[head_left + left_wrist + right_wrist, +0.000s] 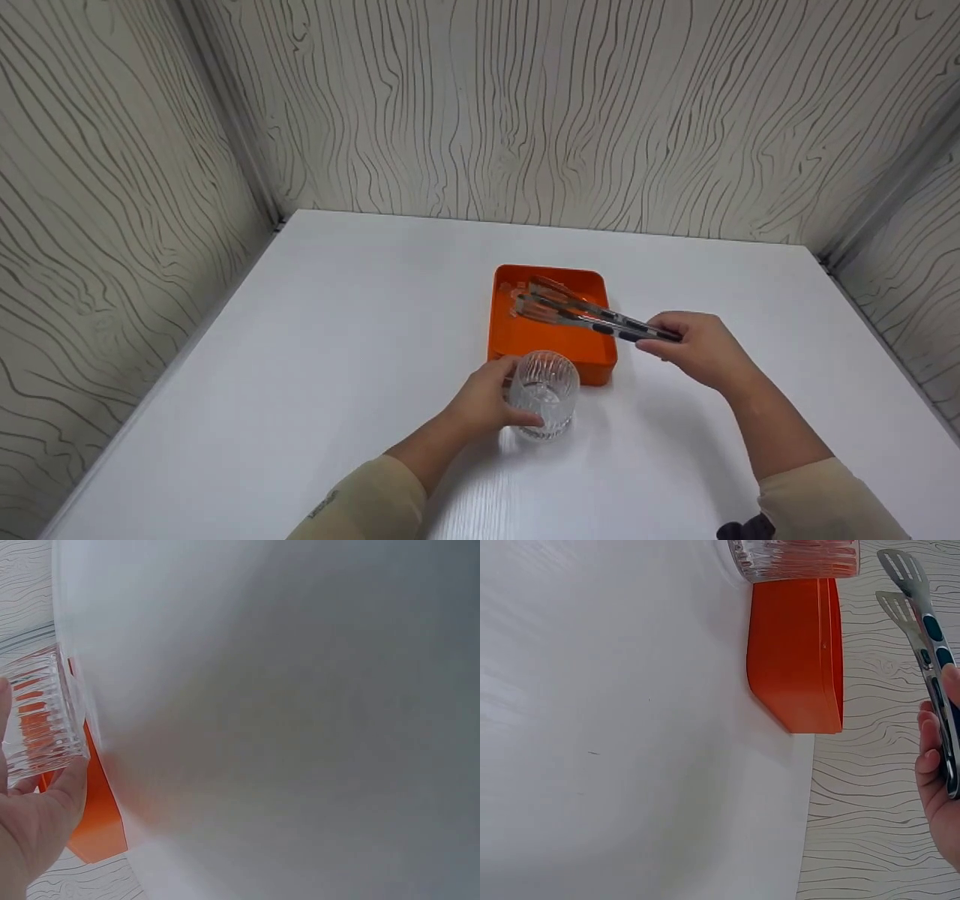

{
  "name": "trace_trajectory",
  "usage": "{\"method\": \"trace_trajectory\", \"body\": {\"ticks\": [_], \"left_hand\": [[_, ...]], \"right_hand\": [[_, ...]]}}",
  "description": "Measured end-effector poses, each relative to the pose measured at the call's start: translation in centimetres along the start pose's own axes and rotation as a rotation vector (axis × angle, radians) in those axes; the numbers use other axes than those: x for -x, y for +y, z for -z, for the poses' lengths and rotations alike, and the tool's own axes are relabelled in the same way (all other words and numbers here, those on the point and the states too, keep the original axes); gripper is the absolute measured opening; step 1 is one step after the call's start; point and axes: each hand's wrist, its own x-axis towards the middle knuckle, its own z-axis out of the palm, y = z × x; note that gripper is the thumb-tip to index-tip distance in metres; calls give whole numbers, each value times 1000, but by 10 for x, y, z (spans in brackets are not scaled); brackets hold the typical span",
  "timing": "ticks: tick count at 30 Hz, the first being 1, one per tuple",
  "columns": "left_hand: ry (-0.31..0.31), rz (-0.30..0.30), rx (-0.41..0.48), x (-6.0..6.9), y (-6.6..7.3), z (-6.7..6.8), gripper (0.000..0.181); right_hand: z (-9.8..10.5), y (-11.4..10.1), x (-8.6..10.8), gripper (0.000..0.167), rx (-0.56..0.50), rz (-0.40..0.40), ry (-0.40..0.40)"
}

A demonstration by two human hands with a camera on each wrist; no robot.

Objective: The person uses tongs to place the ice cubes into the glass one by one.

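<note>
My left hand [481, 401] grips a ribbed clear glass [546, 394] from its left side, thumb in front. The glass stands upright at the near edge of an orange tray [551, 341], with something clear inside it. My right hand [696, 346] holds metal tongs [600, 319] near the hinge end. Their two slotted heads stand a little apart above the tray, and nothing shows between them in the right wrist view. Small clear pieces like ice cubes [512, 288] lie at the tray's far left. The tongs hide part of the tray floor.
A white table [360, 315] carries the tray and glass. Wood-grain patterned panels [480, 112] stand behind it and at both sides. A small black object [745, 529] shows by the right sleeve at the bottom edge.
</note>
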Motion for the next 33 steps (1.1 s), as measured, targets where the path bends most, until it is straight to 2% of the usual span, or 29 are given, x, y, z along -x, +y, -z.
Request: {"method": "trace_trajectory", "body": {"ticks": [10,19,33], "left_hand": [[-4,9,7,1,0,0,71],[-13,8,14,0,1,2,71],[-20,-1,23,1,1,3,72]], "right_hand": [[-12,-2,-18,24,16,-59,7],[-30,-8,-31,28,33,-132,-4],[-53,-16,-41,27,51,-234,-23]]}}
